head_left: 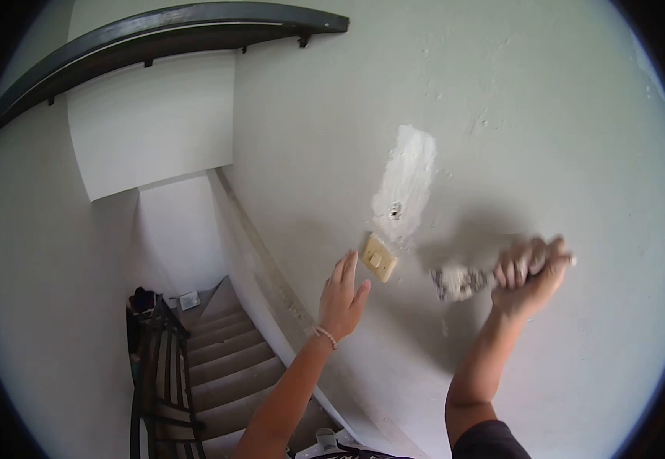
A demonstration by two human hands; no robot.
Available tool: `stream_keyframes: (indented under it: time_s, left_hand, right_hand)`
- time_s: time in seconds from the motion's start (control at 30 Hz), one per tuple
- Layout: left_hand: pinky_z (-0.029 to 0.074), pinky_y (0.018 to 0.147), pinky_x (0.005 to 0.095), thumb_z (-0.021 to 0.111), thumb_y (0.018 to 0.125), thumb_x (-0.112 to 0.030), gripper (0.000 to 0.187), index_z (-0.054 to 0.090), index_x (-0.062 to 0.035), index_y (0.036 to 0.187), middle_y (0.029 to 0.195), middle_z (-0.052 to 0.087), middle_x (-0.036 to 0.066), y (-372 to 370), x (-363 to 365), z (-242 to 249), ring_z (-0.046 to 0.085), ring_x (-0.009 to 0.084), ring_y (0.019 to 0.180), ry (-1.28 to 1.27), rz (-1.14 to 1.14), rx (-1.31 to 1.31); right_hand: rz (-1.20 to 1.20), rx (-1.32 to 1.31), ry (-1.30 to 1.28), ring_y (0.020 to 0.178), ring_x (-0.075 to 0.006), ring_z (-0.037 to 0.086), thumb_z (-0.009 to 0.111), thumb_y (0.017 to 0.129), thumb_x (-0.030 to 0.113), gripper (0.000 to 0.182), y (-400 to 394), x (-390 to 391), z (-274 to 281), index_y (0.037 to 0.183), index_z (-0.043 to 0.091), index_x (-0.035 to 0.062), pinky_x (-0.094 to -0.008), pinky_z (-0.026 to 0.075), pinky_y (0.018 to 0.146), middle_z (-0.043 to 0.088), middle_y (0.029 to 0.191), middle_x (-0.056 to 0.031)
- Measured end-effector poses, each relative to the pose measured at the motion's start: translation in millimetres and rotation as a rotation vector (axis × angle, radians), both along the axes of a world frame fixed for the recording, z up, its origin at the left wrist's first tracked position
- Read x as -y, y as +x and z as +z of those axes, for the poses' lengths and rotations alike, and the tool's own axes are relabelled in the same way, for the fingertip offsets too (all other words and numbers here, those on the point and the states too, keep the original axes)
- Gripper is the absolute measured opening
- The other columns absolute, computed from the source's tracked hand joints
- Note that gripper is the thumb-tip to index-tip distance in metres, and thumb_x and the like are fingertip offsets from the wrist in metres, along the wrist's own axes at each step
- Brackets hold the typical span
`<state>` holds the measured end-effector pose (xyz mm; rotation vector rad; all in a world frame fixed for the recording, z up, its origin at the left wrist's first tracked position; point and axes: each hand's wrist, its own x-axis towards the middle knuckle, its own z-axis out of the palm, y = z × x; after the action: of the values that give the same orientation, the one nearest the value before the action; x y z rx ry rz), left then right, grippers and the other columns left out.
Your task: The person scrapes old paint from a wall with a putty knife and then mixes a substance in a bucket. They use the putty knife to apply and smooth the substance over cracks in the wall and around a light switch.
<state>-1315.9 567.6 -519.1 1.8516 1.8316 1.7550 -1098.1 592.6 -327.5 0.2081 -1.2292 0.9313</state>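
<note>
Two hands are up at one wall (pixel 546 138). On the wall sit one switch (pixel 378 258), one white filler patch (pixel 406 180) and one small hole (pixel 395 210) low in that patch. One staircase (pixel 225 367) drops away at lower left, with one dark railing (pixel 156 367) beside it and one curved handrail (pixel 149 34) overhead. The right hand (pixel 530 277) is clenched around a putty knife (pixel 462 281), held level just right of the switch and below the patch. The knife's blade is caked in whitish filler and motion-blurred; its handle is mostly hidden in the fist. The left hand (pixel 341 297) is spread, fingers released, holding nothing, just left of the switch; whether it touches the wall I cannot tell. One bracelet (pixel 325 336) circles its wrist.
</note>
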Motion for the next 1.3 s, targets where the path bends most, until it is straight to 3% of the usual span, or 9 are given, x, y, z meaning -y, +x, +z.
stream_keyframes:
  time_s: [0.13, 0.3, 0.47, 0.73, 0.83, 0.97, 1.07, 1.17, 1.3]
  left_hand:
    - [0.031, 0.114, 0.0437, 0.049, 0.099, -0.027, 0.072, 0.014, 0.0089, 0.151, 0.157, 0.016, 0.026, 5, -51, 53, 0.027, 0.0417, 0.142, 0.095, 0.025, 0.009]
    - [0.016, 0.121, 0.046, 0.035, 0.102, -0.033, 0.072, 0.004, 0.0056, 0.153, 0.161, 0.0, 0.025, 17, -109, 120, 0.009, 0.0428, 0.148, 0.234, 0.094, 0.114]
    - [0.003, 0.121, 0.0521, 0.027, 0.102, -0.039, 0.071, 0.001, 0.0028, 0.155, 0.163, -0.001, 0.022, 74, -109, 134, -0.001, 0.042, 0.15, 0.375, 0.174, 0.069]
    - [0.0, 0.119, 0.0562, 0.026, 0.103, -0.046, 0.068, 0.017, -0.0041, 0.156, 0.162, 0.012, 0.022, 149, -57, 30, 0.006, 0.0427, 0.15, 0.54, -0.19, -0.61]
    - [0.001, 0.12, 0.0528, 0.028, 0.103, -0.045, 0.065, 0.02, -0.0085, 0.156, 0.163, 0.01, 0.016, 133, -72, 3, 0.003, 0.0367, 0.151, 0.503, -0.149, -0.558]
    - [0.005, 0.121, 0.0513, 0.029, 0.103, -0.037, 0.066, 0.012, -0.0018, 0.156, 0.163, 0.006, 0.019, 110, -70, 28, 0.004, 0.0377, 0.151, 0.387, -0.027, 0.014]
    - [0.006, 0.121, 0.0519, 0.033, 0.102, -0.033, 0.067, 0.009, 0.0009, 0.155, 0.163, 0.002, 0.02, 115, -55, 27, 0.002, 0.0398, 0.15, 0.237, -0.054, 0.084]
    - [0.005, 0.12, 0.0544, 0.04, 0.101, -0.035, 0.07, 0.012, -0.0008, 0.156, 0.163, 0.002, 0.02, 154, -39, 2, 0.002, 0.0408, 0.15, 0.322, -0.046, 0.012]
    - [0.005, 0.119, 0.0559, 0.045, 0.1, -0.041, 0.075, 0.014, -0.0039, 0.156, 0.164, 0.006, 0.018, 178, -16, -38, 0.004, 0.0362, 0.151, 0.33, -0.319, -0.502]
  right_hand:
    - [0.018, 0.15, 0.048, 0.032, -0.0083, 0.026, 0.037, 0.104, 0.05, 0.049, 77, 26, -39, 0.074, 0.034, 0.0107, -0.0233, 0.024, 0.026, 0.031, 0.048, 0.0002]
    - [-0.131, 0.325, -0.041, 0.033, -0.012, 0.038, 0.068, 0.094, 0.035, 0.047, 163, 72, -76, 0.066, 0.042, 0.0066, -0.0287, 0.033, 0.031, 0.039, 0.048, -0.0016]
    - [-0.264, 0.323, -0.154, 0.032, -0.0126, 0.038, 0.072, 0.091, 0.028, 0.048, 222, 104, -97, 0.062, 0.043, 0.0035, -0.0282, 0.034, 0.03, 0.041, 0.046, -0.0038]
    - [-0.191, 0.361, -0.137, 0.03, -0.0123, 0.035, 0.069, 0.093, 0.029, 0.048, 239, 111, -117, 0.062, 0.042, 0.0047, -0.0282, 0.033, 0.028, 0.04, 0.044, -0.0042]
    - [-0.167, 0.36, -0.07, 0.031, -0.0109, 0.034, 0.062, 0.098, 0.032, 0.045, 238, 107, -118, 0.067, 0.042, 0.0059, -0.0269, 0.03, 0.027, 0.039, 0.045, -0.0031]
    - [-0.2, 0.34, -0.073, 0.031, -0.0107, 0.033, 0.06, 0.099, 0.034, 0.047, 231, 110, -118, 0.065, 0.041, 0.0066, -0.0265, 0.03, 0.027, 0.039, 0.044, -0.0033]
    - [-0.23, 0.339, -0.085, 0.032, -0.0107, 0.034, 0.061, 0.098, 0.032, 0.046, 230, 109, -127, 0.066, 0.041, 0.0065, -0.0262, 0.029, 0.027, 0.039, 0.045, -0.0031]
    - [-0.27, 0.325, -0.107, 0.033, -0.011, 0.034, 0.062, 0.098, 0.033, 0.046, 225, 110, -129, 0.066, 0.041, 0.0063, -0.026, 0.029, 0.027, 0.039, 0.045, -0.0035]
    - [-0.246, 0.293, -0.125, 0.033, -0.0118, 0.035, 0.063, 0.097, 0.03, 0.044, 227, 109, -130, 0.066, 0.042, 0.0052, -0.027, 0.03, 0.029, 0.04, 0.046, -0.0044]
